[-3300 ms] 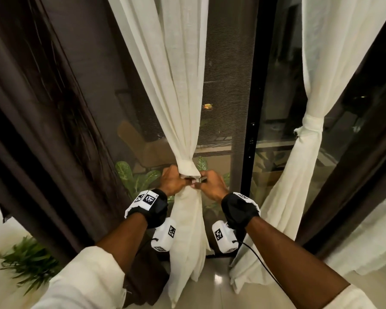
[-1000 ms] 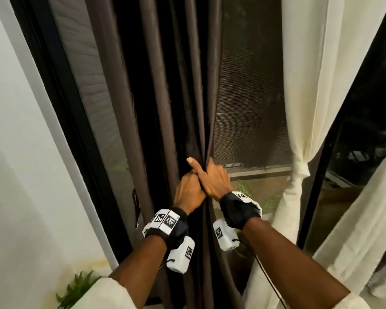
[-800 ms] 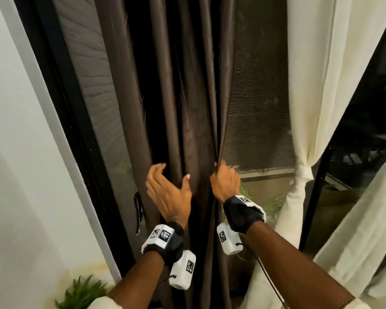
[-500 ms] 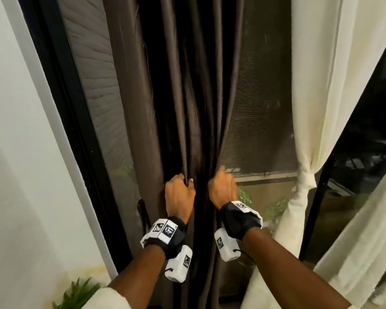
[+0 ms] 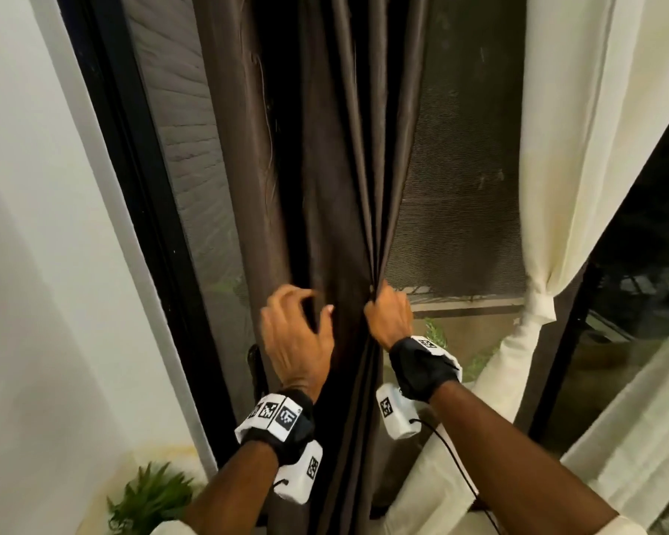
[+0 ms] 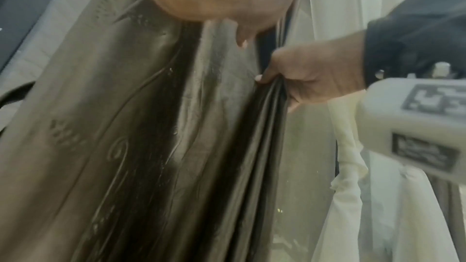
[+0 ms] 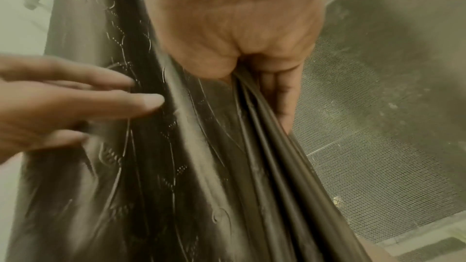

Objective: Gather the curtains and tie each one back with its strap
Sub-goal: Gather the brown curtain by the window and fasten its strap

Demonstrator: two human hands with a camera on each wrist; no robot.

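Observation:
A dark brown curtain (image 5: 337, 187) hangs in the middle of the head view. My right hand (image 5: 383, 299) grips several gathered folds at its right edge; the right wrist view shows the folds (image 7: 254, 119) pinched between fingers and palm. Just left of it, my left hand (image 5: 306, 307) holds nothing, and its straight fingers (image 7: 141, 101) touch the curtain's front. A dark strap-like loop (image 5: 253, 359) hangs by the door frame, left of the curtain. At the right, a white curtain (image 5: 580, 148) is gathered and tied with its strap (image 5: 539, 303).
A black door frame (image 5: 132, 187) and a white wall (image 5: 35, 264) stand to the left. Mesh screen (image 5: 460, 187) lies behind the brown curtain. A second white curtain (image 5: 634, 418) hangs at lower right. A green plant (image 5: 147, 500) sits on the floor at lower left.
Both hands left the tied white curtain and moved to the brown one. In the last half second my left hand let go of the folds and spread; the right hand keeps its grip.

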